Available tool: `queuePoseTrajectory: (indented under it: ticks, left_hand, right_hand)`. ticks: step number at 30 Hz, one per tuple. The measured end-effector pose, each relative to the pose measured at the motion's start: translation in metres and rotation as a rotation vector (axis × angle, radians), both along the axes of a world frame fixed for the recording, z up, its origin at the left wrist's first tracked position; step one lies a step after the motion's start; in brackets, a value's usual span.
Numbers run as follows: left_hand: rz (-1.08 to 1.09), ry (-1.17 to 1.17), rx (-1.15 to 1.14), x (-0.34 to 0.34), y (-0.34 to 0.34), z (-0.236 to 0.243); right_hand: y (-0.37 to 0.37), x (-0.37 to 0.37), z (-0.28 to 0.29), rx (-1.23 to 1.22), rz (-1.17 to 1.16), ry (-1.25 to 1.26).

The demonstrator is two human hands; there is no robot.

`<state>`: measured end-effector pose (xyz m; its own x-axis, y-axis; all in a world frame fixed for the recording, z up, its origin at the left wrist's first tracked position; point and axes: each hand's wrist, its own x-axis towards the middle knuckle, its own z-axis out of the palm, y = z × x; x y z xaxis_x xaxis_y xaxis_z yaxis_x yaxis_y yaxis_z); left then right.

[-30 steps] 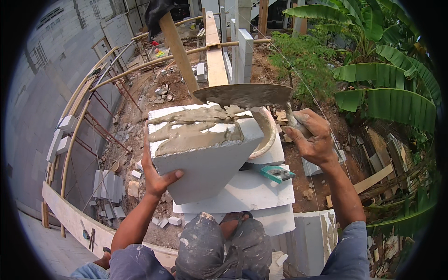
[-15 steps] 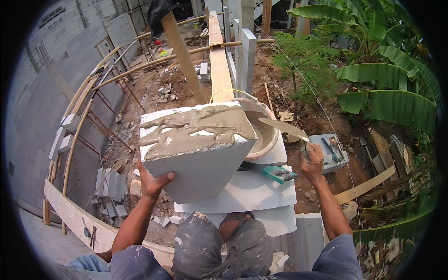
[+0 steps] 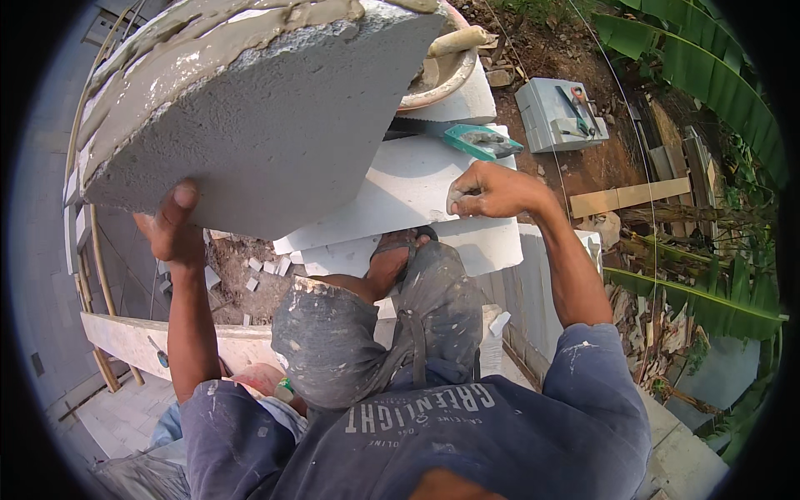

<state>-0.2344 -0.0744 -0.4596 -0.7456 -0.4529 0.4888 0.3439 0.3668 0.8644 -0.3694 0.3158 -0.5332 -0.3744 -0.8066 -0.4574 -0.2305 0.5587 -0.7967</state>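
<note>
My left hand [image 3: 173, 229] supports a big pale lightweight block [image 3: 283, 125], its thumb against the front face and the other fingers mostly hidden. Wet grey mortar [image 3: 192, 50] coats the block's upper side, which runs out of the picture at the top. My right hand [image 3: 492, 190] is curled shut, with nothing visible in it, over the white slabs [image 3: 408, 179] to the right of the block. A wooden-looking handle [image 3: 458, 40], apparently the trowel's, rests at the mortar tub [image 3: 454, 83]. A teal-edged hand tool [image 3: 482, 142] lies just beyond my right hand.
My sandalled foot [image 3: 392, 258] is on the stacked slabs. Lower on the right stand blocks [image 3: 542, 108] with hand tools [image 3: 579, 108] on top. Strings [image 3: 617, 67] stretch past banana leaves [image 3: 708, 75]. A pale plank [image 3: 125, 337] and bamboo poles [image 3: 98, 258] are at left.
The trowel has left my right hand, which has come inward and closer to me. The block in my left hand is nearer and higher in view. My view has tilted down.
</note>
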Motion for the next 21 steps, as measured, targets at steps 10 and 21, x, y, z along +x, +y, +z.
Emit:
queuePoseTrajectory:
  ticks: [10, 21]
  left_hand:
    - [-0.071, -0.115, -0.088, -0.003, -0.018, 0.003]
    - [-0.196, -0.023, -0.064, 0.02, -0.064, -0.023]
  right_hand:
    - [-0.038, 0.121, -0.209, 0.492, -0.223, 0.314]
    - [-0.051, 0.138, -0.247, 0.518, -0.479, 0.399]
